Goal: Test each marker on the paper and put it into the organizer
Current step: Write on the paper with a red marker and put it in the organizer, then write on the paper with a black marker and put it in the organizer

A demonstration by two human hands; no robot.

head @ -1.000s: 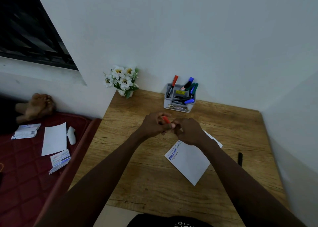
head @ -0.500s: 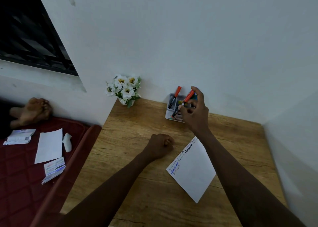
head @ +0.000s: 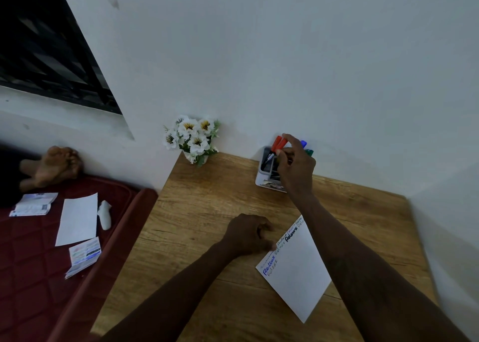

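A white organizer point(head: 260, 179) stands at the back of the wooden table point(head: 207, 212), against the wall. My right hand point(head: 295, 168) is over it, fingers pinched on a red-capped marker point(head: 283, 142) that stands upright in a compartment beside another red cap. Blue point(head: 303, 143) and green point(head: 309, 152) caps show behind the hand. The white paper point(head: 298, 271) lies tilted in front, with blue and black test words along its upper left edge. My left hand point(head: 246, 234) rests curled on the table, its thumb at the paper's edge.
A small pot of white flowers point(head: 191, 137) sits at the table's back left corner. Walls close the back and the right. Left of the table is a red mattress point(head: 31, 264) with loose papers point(head: 77, 218), booklets and a person's feet point(head: 51, 165).
My right hand went from the capping grip at the table's middle to the organizer with the red marker, and the marker now stands in a compartment. My left hand dropped to the table by the paper.
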